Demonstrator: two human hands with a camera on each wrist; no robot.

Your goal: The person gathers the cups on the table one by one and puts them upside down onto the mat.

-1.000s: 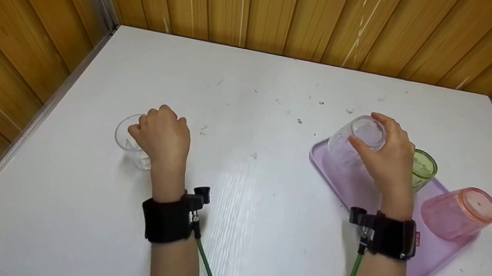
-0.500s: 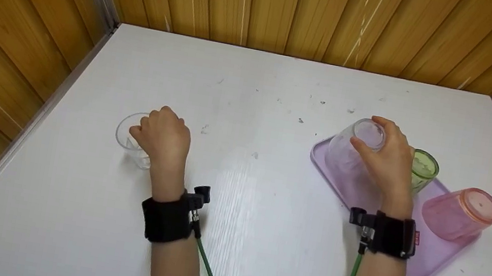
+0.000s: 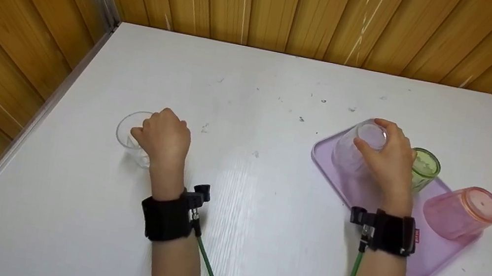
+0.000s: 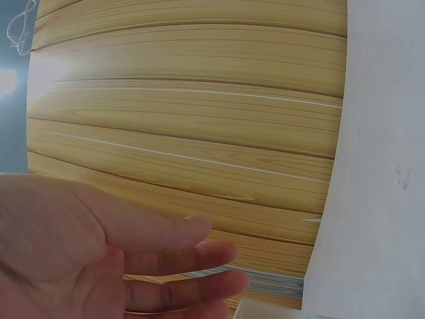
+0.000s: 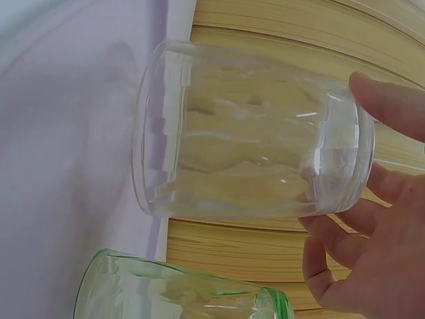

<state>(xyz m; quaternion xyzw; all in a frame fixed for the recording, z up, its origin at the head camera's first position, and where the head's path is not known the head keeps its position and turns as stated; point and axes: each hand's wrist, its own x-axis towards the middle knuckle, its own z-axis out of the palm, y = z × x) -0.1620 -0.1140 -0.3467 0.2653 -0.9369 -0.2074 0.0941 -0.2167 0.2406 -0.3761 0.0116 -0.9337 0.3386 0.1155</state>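
Observation:
My right hand (image 3: 389,164) grips an upside-down clear glass (image 5: 252,133) near its base, thumb on one side and fingers on the other. The glass's rim hangs close over the purple tray (image 3: 424,268); whether it touches is unclear. Beside it on the tray, a green glass (image 3: 423,170) stands upside down, partly behind my hand. Also inverted is a pink glass (image 3: 456,213) at the tray's right. At the left, my left hand (image 3: 165,137) is above and beside another clear glass (image 3: 138,158), which stands upright. Its loosely bent fingers (image 4: 192,289) hold nothing in the left wrist view.
The white table (image 3: 241,107) meets wood-panelled walls (image 3: 268,7) at the back and sides. A green cable (image 3: 211,272) runs from each wrist camera towards the table's near edge.
My right hand has lowered slightly with the clear glass, bringing it nearer the tray and a little to the right. The left hand has barely moved.

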